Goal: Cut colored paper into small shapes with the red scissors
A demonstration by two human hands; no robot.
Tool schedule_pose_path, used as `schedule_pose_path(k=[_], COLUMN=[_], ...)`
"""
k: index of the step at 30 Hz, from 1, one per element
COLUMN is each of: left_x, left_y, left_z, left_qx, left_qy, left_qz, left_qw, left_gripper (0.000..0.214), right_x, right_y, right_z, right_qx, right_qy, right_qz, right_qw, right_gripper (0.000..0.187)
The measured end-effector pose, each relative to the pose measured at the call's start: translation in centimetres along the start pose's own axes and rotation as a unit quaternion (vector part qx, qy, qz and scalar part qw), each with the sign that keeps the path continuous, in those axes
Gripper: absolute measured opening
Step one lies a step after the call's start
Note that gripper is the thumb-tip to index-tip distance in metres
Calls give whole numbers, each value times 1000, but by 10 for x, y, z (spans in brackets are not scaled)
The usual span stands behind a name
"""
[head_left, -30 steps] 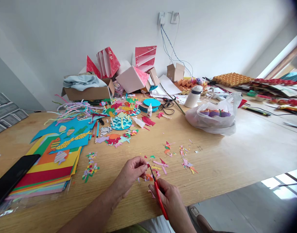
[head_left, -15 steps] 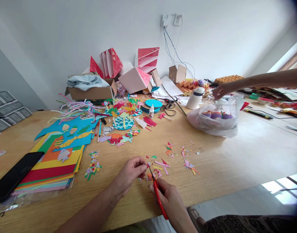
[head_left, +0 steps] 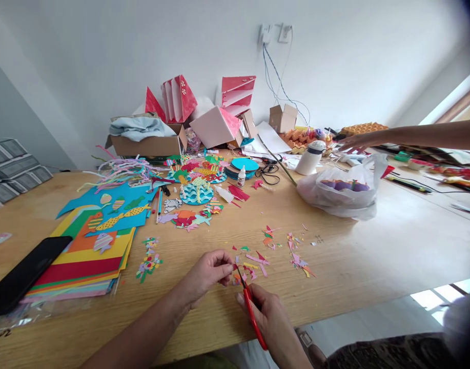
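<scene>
My right hand [head_left: 268, 310] is wrapped around a pair of red-handled scissors [head_left: 253, 318], their dark blades pointing up and away from me. At the blade tips, my left hand [head_left: 213, 269] pinches a tiny reddish piece of paper [head_left: 235, 266], mostly covered by the fingers. Just beyond both hands lie pink, yellow and red paper scraps [head_left: 258, 260]. To the left is a small cluster of coloured paper cut-outs [head_left: 149, 265]. Farther left, striped and dotted paper fish [head_left: 110, 221] rest on blue paper and a stack of coloured sheets [head_left: 81, 271].
A black phone [head_left: 29, 274] lies on the stack's left edge. Behind stand a glue bottle [head_left: 241, 177], blue paper discs [head_left: 244, 165] and a cardboard box [head_left: 146, 146]. A plastic bag [head_left: 338, 202] sits at right, with another person's arm [head_left: 407, 137] reaching over behind it.
The other person's hand has moved from above the bag to farther back, with its fingers stretched out. My hands stay nearly in place; the lilac bit at my left fingertips no longer shows.
</scene>
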State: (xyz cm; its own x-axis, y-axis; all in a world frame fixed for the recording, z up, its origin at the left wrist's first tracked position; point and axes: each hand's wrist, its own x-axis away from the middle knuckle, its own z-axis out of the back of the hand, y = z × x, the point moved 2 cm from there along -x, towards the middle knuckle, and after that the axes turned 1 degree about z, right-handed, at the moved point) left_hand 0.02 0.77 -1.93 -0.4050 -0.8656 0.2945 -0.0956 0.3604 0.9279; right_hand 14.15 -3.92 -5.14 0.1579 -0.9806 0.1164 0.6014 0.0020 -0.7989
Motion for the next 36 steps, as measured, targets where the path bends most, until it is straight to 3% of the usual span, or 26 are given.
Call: schedule_pose_path(k=[8,13,17,19,22,26,31,36], left_x=[2,-2,3,11,28,45,57,63], left_y=[6,3,12,21,33,28,14,12], left_z=[1,6,21,36,68,114,148,152], left_qx=[-30,-60,-167,-302,-498,-610,-643,-658], left_qy=[-11,-7,-4,35,117,159,179,174], left_qz=[1,-1,-30,-64,-113,-88,-48,-34], left_qw=[1000,998,986,950,852,771,743,732], left_gripper=[21,20,14,11,13,18,23,22], right_x=[0,-3,-9,-11,-12,-14,-17,-20], right_y=[5,1,-4,-4,-2,-2,-1,16], right_z=[-1,9,24,29,32,29,26,30], right_qx=[8,36,121,162,191,206,187,172], right_qy=[-4,-8,-6,-10,-22,-19,-20,-9], right_qz=[15,3,-8,-18,-28,-27,-11,-36], right_qw=[1000,999,993,986,981,978,982,984], right_gripper=[35,35,37,39,38,37,40,46])
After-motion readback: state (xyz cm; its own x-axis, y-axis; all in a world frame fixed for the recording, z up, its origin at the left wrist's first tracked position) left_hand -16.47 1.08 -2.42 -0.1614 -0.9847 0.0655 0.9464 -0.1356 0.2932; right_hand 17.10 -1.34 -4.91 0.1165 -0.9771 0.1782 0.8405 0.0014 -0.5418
